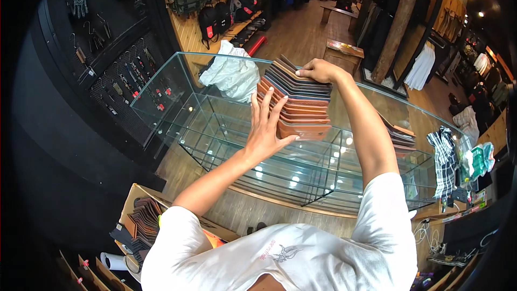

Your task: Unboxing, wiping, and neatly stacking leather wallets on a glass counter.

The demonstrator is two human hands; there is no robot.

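A long row of folded leather wallets (304,112) stands on the glass display case (215,124), running from tan and brown near me to dark blue, black and olive at the far end. My left hand (264,129) rests against the row's left side, fingers spread over the brown wallets and thumb by the nearest tan one. At the far end, my right hand (321,71) is closed with thumb and fingers around the edge of the dark wallets; its fingertips are partly hidden. Beyond my right forearm lies a second row of wallets (398,137) on the case.
A crumpled white cloth (231,73) lies on the case's far left. Checked cloth (444,156) and green-and-white plastic packaging (478,161) lie at its right end. An open carton (141,196) with more wallets stands low left. Backpacks (215,21) and clothing racks line the shop behind.
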